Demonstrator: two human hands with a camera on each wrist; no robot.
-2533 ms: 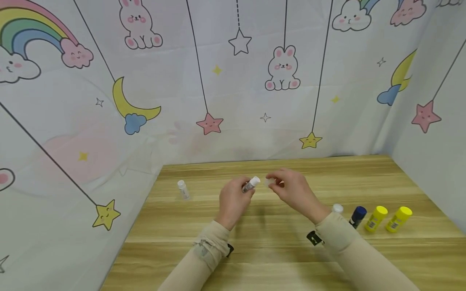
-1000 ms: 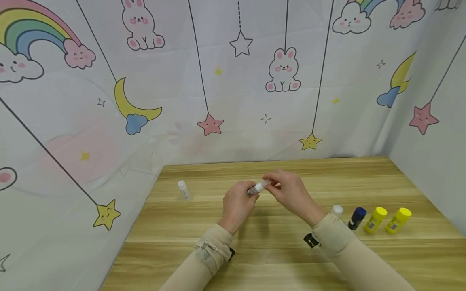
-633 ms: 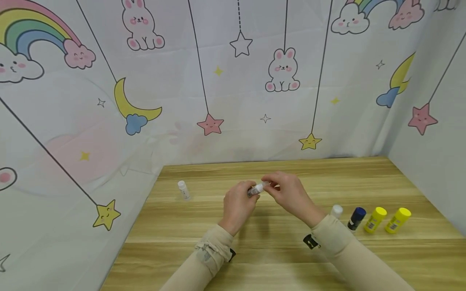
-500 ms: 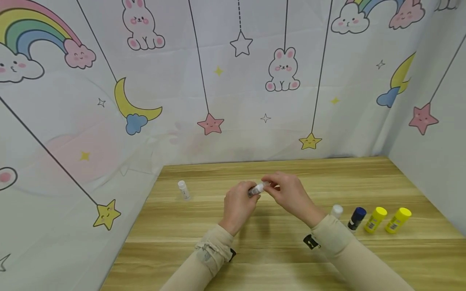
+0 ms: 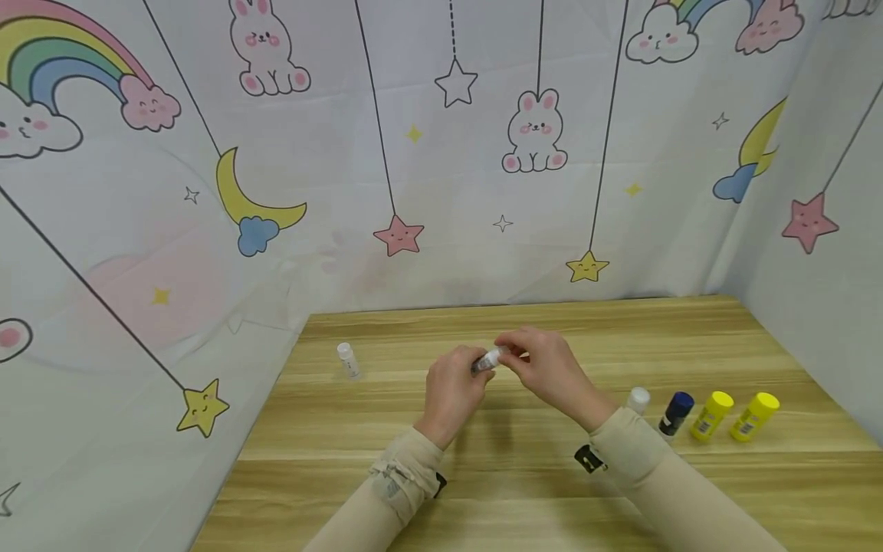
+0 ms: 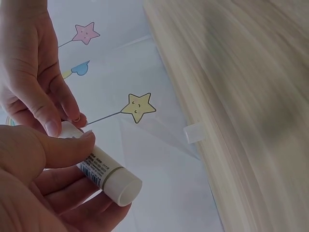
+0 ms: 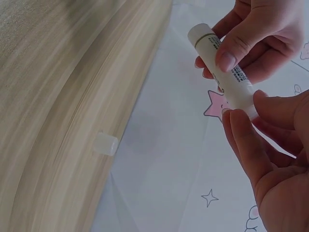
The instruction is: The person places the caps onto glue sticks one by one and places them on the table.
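In the head view my left hand (image 5: 451, 391) holds a white glue stick (image 5: 490, 359) tilted above the table. The left wrist view shows my left thumb and fingers round the printed barrel, one white end (image 6: 124, 187) sticking out. My right hand (image 5: 548, 369) pinches a pale cap at the other end of the stick; in the right wrist view its fingertips (image 7: 236, 116) mostly cover that cap (image 7: 248, 108). A small translucent white piece, like a cap (image 7: 106, 143), lies on the table near its far edge, hidden in the head view.
Another white glue stick (image 5: 348, 360) stands at the table's left. On the right is a row: a white-topped stick (image 5: 638, 399) partly behind my sleeve, a navy one (image 5: 676, 414) and two yellow ones (image 5: 713, 415). A patterned cloth (image 5: 441, 176) hangs behind the wooden table (image 5: 524, 498).
At first the glue stick and the pale piece in my right hand were apart. They have come together, and less of the cap shows between my fingers. The sticks on the table stay put.
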